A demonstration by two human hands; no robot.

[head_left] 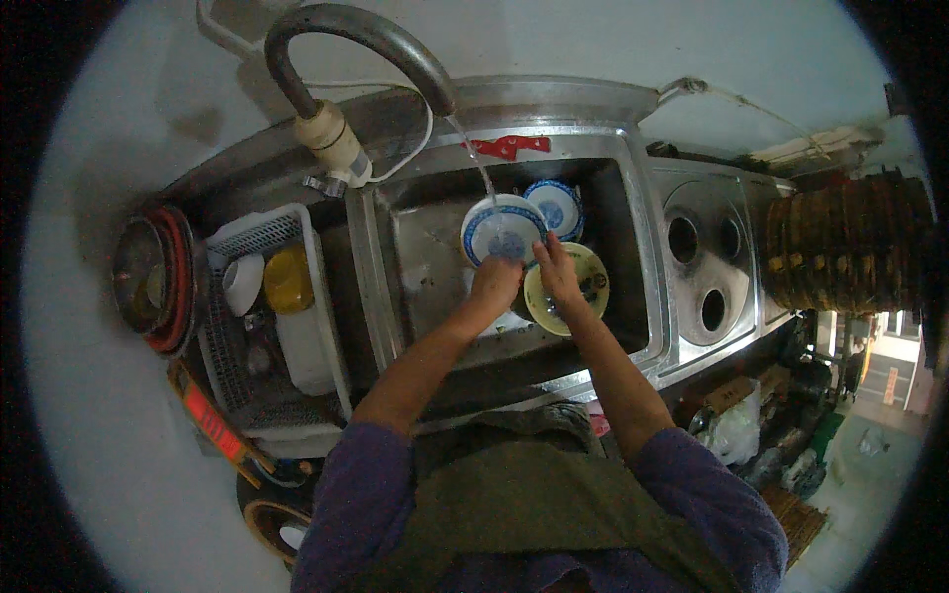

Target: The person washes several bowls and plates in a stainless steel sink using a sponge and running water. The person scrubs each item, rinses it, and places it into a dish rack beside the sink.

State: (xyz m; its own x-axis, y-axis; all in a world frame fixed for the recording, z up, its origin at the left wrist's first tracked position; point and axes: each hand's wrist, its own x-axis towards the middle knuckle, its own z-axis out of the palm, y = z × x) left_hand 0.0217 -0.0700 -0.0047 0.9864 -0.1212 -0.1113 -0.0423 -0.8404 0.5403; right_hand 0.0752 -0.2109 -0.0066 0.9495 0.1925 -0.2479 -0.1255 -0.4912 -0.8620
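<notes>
Water runs from a curved metal faucet (356, 30) into a white bowl with a blue patterned rim (493, 226), tilted over the steel sink (422, 274). My left hand (498, 282) grips the near edge of this bowl. At its right edge is my right hand (556, 270), fingers extended; whether it presses on the rim is unclear. Beneath and beside my right hand sits a pale yellow bowl (537, 304) with dark marks inside. Another blue-and-white dish (554, 206) lies behind, in the sink's back right part.
Left of the sink stands a white plastic basket (326, 311) holding a white bowl, a yellow container (289, 280) and a white container. Nested basins (174, 282) lean at the wall. Right are a steel stove top (715, 259) with round openings and stacked woven steamers (838, 244).
</notes>
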